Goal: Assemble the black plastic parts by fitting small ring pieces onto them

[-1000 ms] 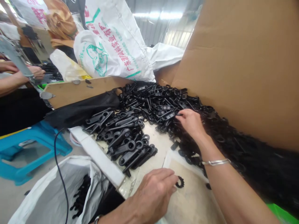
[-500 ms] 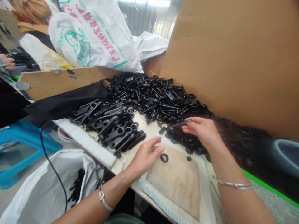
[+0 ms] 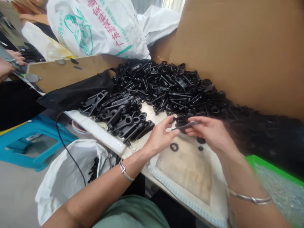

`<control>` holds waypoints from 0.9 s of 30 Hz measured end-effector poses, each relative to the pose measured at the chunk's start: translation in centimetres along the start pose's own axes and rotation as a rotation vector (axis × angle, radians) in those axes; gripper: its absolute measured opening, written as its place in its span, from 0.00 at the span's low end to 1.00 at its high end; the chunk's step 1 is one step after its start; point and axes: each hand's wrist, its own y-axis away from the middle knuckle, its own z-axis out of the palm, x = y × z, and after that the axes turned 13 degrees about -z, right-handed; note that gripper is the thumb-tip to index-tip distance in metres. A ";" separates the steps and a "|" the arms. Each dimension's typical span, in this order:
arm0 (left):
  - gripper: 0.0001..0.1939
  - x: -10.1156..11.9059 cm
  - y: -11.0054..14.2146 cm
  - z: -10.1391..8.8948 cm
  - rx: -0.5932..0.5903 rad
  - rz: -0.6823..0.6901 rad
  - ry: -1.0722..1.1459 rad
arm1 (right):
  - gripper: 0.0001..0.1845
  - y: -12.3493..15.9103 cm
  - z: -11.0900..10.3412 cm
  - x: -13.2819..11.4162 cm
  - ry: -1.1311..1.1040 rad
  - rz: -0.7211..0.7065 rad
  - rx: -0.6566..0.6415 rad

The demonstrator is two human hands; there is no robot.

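Observation:
My right hand (image 3: 211,133) pinches a long black plastic lever piece (image 3: 184,126) just above the worktop. My left hand (image 3: 159,136) reaches in from the left, its fingertips at the piece's left end, fingers apart. Below the hands a small black toothed ring (image 3: 174,147) and a smaller black bit (image 3: 200,148) lie on a stained beige pad (image 3: 187,171). Behind them spreads a big heap of loose black plastic parts (image 3: 171,85). A neater stack of the same lever pieces (image 3: 118,110) lies to the left.
A tall cardboard wall (image 3: 237,50) closes the right and back. White printed sacks (image 3: 99,28) stand at the back. A white bag (image 3: 68,171) with black parts and a black cable hangs below left, by a blue stool (image 3: 30,142). Another person's hands (image 3: 9,61) work far left. A green bin edge (image 3: 273,167) sits right.
My right hand has drawn a lever piece out of the heap toward me. My left hand left the toothed ring on the pad and rose to meet the piece.

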 end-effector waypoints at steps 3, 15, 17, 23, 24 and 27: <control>0.20 1.0 0.9 -0.5 -0.113 0.003 -0.044 | 0.14 0.7 0.3 -1.3 -0.002 -0.022 -0.091; 0.26 1.1 6.1 -2.6 -0.188 -0.440 0.400 | 0.13 7.7 0.8 3.2 0.690 -0.509 -0.498; 0.26 1.0 6.3 -2.5 -0.165 -0.487 0.451 | 0.15 8.1 0.4 3.2 0.571 -0.376 -0.469; 0.25 1.0 6.6 -2.2 -0.185 -0.492 0.563 | 0.25 7.7 -2.4 3.9 0.467 -0.108 -0.475; 0.25 0.9 6.7 -2.2 -0.191 -0.490 0.567 | 0.25 7.7 -2.9 4.2 0.508 -0.127 -0.441; 0.25 0.8 6.8 -2.2 -0.186 -0.511 0.567 | 0.22 7.9 -3.6 4.6 0.655 -0.265 -0.376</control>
